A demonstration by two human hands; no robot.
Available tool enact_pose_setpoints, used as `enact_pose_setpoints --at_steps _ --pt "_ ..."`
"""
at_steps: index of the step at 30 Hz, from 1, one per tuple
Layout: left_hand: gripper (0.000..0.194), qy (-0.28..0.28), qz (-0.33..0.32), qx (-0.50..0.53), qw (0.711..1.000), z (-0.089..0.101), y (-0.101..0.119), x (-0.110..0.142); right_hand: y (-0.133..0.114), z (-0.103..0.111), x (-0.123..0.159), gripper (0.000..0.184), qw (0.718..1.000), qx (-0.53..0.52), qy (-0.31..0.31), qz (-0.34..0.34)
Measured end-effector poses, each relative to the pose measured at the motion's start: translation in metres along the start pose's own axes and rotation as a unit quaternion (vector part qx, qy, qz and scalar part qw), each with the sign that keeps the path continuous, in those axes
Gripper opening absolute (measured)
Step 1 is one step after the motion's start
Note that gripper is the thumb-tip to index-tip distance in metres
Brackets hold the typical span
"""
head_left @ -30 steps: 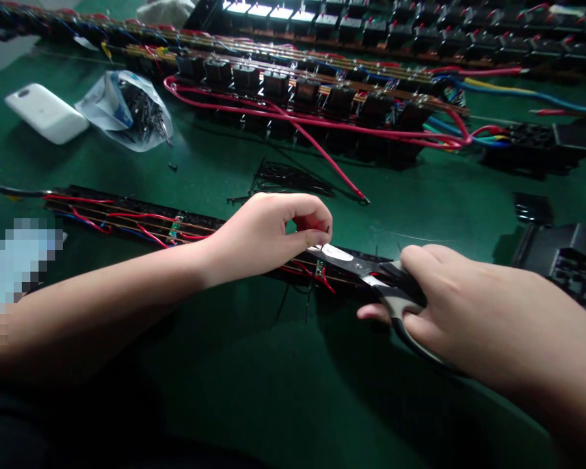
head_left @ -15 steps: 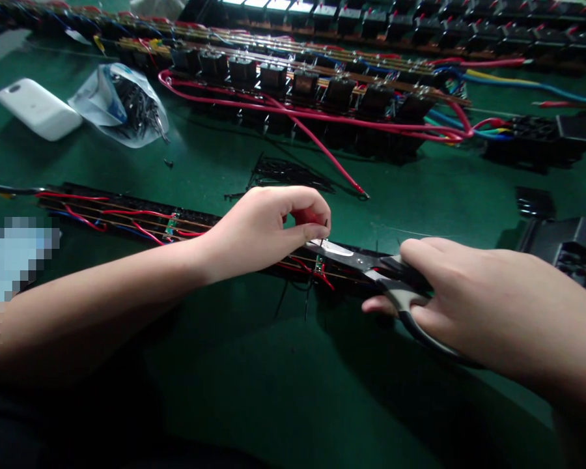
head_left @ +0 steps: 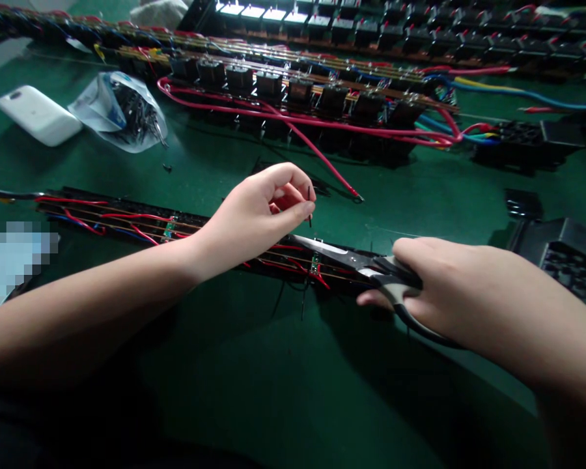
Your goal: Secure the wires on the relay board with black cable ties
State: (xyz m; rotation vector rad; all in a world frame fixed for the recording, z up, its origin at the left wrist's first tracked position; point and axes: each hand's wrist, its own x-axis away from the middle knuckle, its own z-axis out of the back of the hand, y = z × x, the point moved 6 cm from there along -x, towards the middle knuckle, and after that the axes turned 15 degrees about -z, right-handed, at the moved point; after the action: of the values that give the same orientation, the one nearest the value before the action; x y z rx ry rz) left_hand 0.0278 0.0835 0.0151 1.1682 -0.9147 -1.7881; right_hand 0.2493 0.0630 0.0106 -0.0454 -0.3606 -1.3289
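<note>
My left hand [head_left: 266, 207] pinches a short black piece of cable tie [head_left: 310, 212] between thumb and forefinger, raised above a long wired strip [head_left: 122, 215]. My right hand [head_left: 463, 286] grips a pair of scissors [head_left: 354, 258] by its grey-and-black handles. The closed-looking blades point left across the strip, just below my left hand and apart from the cable tie piece. Red wires and a small green circuit board [head_left: 316, 262] show on the strip. Thin black tie ends stick out from its near edge. My left forearm covers part of the strip.
Behind my hands lies a larger wired assembly [head_left: 300, 91] with a thick red cable [head_left: 322, 161]. A clear bag of black ties [head_left: 137, 114] and a white case [head_left: 39, 116] lie at the left. Loose black ties are partly hidden behind my left hand. A black connector housing [head_left: 566, 244] sits at the right.
My left hand has moved up and slightly left, carrying the cable tie piece away from the scissors. The blades, earlier around the tie, now appear closed.
</note>
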Motion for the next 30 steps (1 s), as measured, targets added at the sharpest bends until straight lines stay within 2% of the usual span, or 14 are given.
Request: enact_pose_setpoints --at_steps 4,7,12,14,17,19,22,25,30 --pt "0.005 -0.003 0.003 -0.015 1.0 0.0 -0.002 0.001 0.0 0.0 -0.002 0.055 1.0 0.0 0.003 0.004" --pt "0.005 0.017 0.017 -0.01 1.0 0.005 -0.008 -0.002 -0.001 0.001 -0.002 0.052 1.0 -0.007 0.002 0.008" --pt "0.016 0.067 0.115 0.067 0.989 0.013 -0.026 -0.008 -0.003 0.003 0.0 0.041 1.0 -0.019 0.006 0.017" --pt "0.017 0.096 0.135 0.095 0.982 0.016 -0.028 -0.009 -0.003 0.004 0.0 0.038 1.0 -0.023 0.006 0.018" --pt "0.016 0.125 0.106 0.089 0.983 0.019 -0.025 -0.008 -0.003 0.005 0.002 0.038 1.0 -0.02 0.009 0.017" --pt "0.014 0.093 0.052 0.045 0.993 0.016 -0.019 -0.007 -0.004 0.006 0.002 0.038 1.0 -0.018 0.011 0.019" --pt "0.007 -0.01 0.002 -0.023 1.0 0.004 -0.011 -0.003 -0.003 0.006 0.002 0.038 1.0 -0.017 0.017 0.02" --pt "0.005 -0.099 -0.038 -0.07 0.992 -0.007 -0.004 0.001 -0.001 0.004 0.0 0.039 1.0 -0.013 0.019 0.014" --pt "0.008 -0.154 -0.09 -0.118 0.977 -0.012 0.005 0.003 -0.001 0.003 -0.001 0.042 1.0 -0.016 0.006 0.013"
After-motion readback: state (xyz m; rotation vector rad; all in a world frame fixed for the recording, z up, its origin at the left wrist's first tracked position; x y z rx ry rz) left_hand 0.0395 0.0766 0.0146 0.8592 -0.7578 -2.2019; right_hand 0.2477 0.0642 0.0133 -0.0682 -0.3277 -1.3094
